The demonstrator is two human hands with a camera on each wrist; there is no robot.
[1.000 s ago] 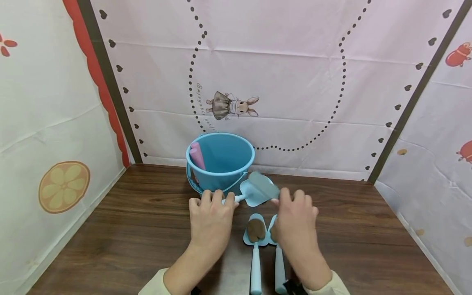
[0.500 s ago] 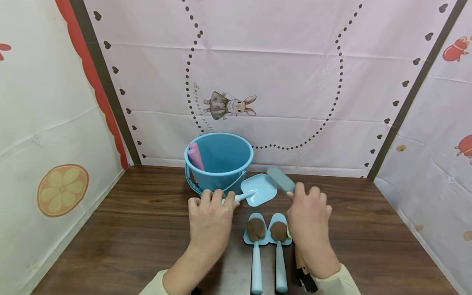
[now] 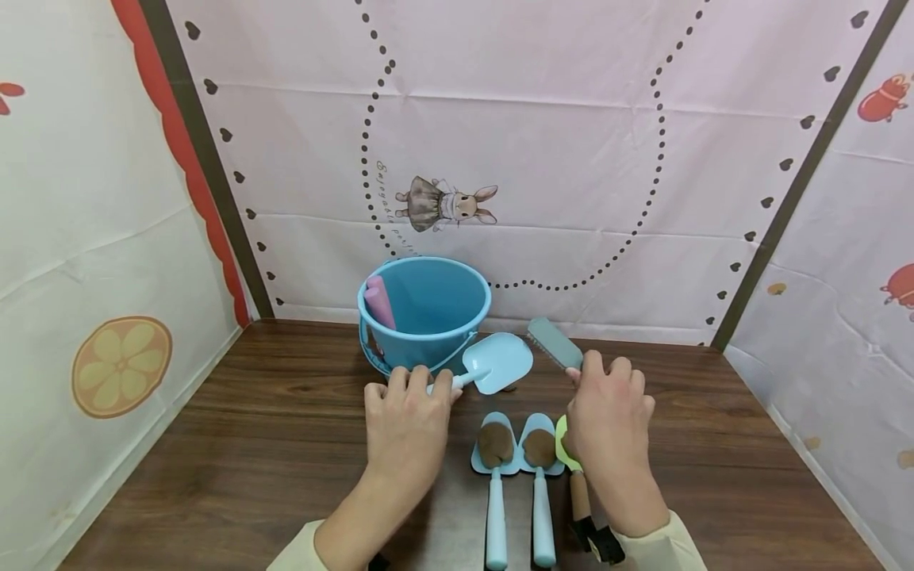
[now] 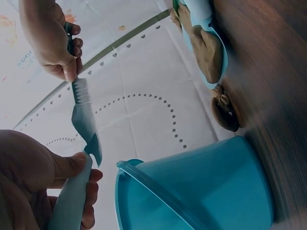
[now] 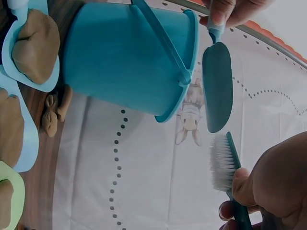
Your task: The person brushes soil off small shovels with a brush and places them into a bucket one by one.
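In the head view my left hand (image 3: 407, 424) grips the handle of a light blue toy shovel (image 3: 502, 362), its blade turned to the right. The left wrist view shows the thumb on the shovel's handle (image 4: 72, 196). My right hand (image 3: 610, 432) holds a scrub brush (image 3: 554, 342) with a teal back, just right of the shovel blade. White bristles (image 5: 222, 165) face the blade in the right wrist view, a small gap apart from it. Both tools are held up in front of a blue bucket (image 3: 437, 337).
Two light blue shovels (image 3: 496, 515) (image 3: 543, 515) bearing brown lumps lie on the wooden table (image 3: 250, 444). Beside them is a yellow-green shovel (image 3: 562, 444) with a brown handle. Pink-purple handles (image 3: 381, 303) stick up inside the bucket. Small brown clumps (image 5: 50, 115) lie near the bucket.
The brush has moved right, off the shovel blade it overlapped a second ago, with my right hand. A small brown bit now shows below the blade. My left hand stays nearly still.
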